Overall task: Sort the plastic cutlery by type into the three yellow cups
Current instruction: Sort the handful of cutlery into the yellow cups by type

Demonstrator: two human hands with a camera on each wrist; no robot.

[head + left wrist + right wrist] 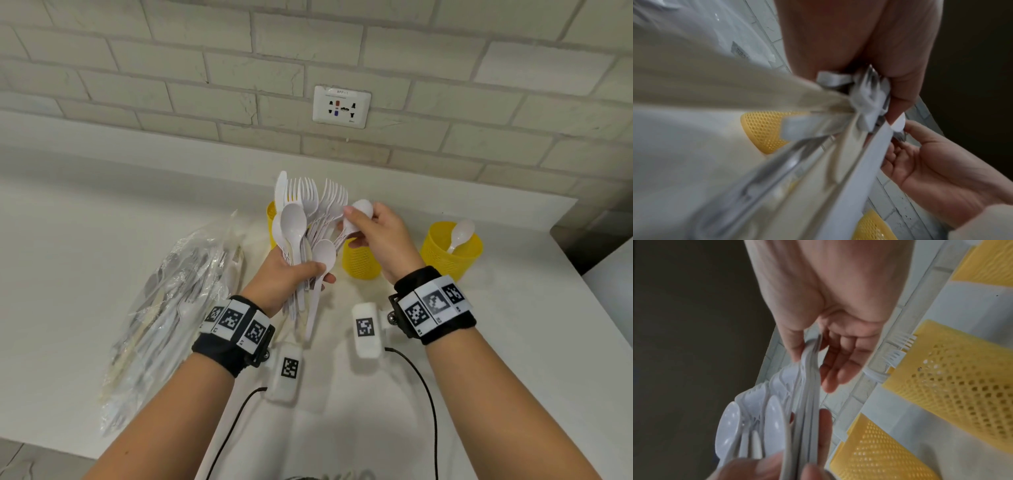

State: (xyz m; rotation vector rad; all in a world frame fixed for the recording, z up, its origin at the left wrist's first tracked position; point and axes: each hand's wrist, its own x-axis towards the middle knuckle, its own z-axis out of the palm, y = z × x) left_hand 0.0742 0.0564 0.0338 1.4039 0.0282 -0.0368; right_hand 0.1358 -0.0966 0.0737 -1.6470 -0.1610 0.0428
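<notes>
Far left on the white counter [85,240]: a crinkled clear plastic bag [171,301], glossy and creased, with more cutlery faintly visible inside; that stock looks unsorted.

Left hand [291,277]: fingers and thumb wrapped round a fanned bundle of white plastic cutlery [308,219], held upright by the handles. Bundle is mixed: one serrated knife at its left edge, many forks, at least two spoons in front. Smooth, thin, slightly glossy moulded plastic; flat strip-like handles.

Behind the bundle: left yellow cup [272,219], mostly hidden. Contents cannot be told from the head view; the right wrist view shows fork tines at the rim of a cup, probably this one.

Centre: middle yellow cup [359,260], a perforated mesh-walled cylinder in matte plastic; nothing visible inside from here.

Right hand [373,233]: thumb and fingertips pinching one spoon [359,209] by its bowl, at the right side of the bundle and touching it.

Right: right yellow cup [450,250], same mesh, holding one spoon bowl-up.

Progress judged early: one spoon visibly sorted, most of the bundle and the bag remaining.
</notes>
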